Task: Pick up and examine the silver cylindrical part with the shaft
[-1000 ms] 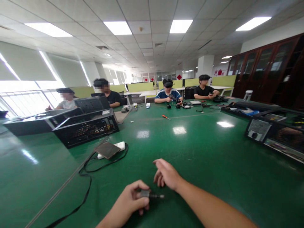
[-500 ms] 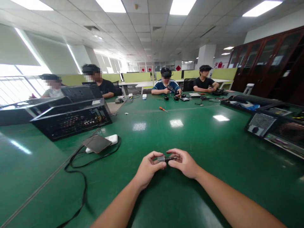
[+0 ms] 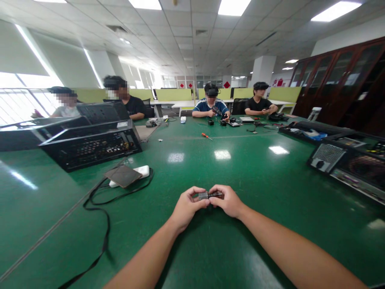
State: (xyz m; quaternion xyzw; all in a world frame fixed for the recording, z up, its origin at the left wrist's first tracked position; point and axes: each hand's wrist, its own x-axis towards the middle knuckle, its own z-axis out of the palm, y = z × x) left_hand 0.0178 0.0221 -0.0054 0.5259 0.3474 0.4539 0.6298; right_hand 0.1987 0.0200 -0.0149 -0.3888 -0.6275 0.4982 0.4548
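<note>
Low over the near part of the table, a small grey metal cylinder with a dark, ridged shaft (image 3: 203, 196) lies level between my two hands. My left hand (image 3: 187, 206) grips the thick cylinder end between thumb and fingers. On the other side, my right hand (image 3: 229, 202) is closed around the thin shaft, thumb below and fingers above. The fingertips of both hands almost meet. Part of the shaft is hidden behind the right fingers, so its exact kind cannot be made out.
The green table (image 3: 192, 168) bears an orange screwdriver (image 3: 206, 136) farther off. At left are an open black computer case (image 3: 90, 148), a dark flat plate (image 3: 123, 176) on a white power strip (image 3: 144, 171) and a black cable (image 3: 106, 228). Another computer case (image 3: 327, 156) stands right. Several people sit opposite.
My right hand has shifted slightly left, and its fingers have closed onto the shaft near the cylinder. My left hand keeps its grip. The view has tilted a little.
</note>
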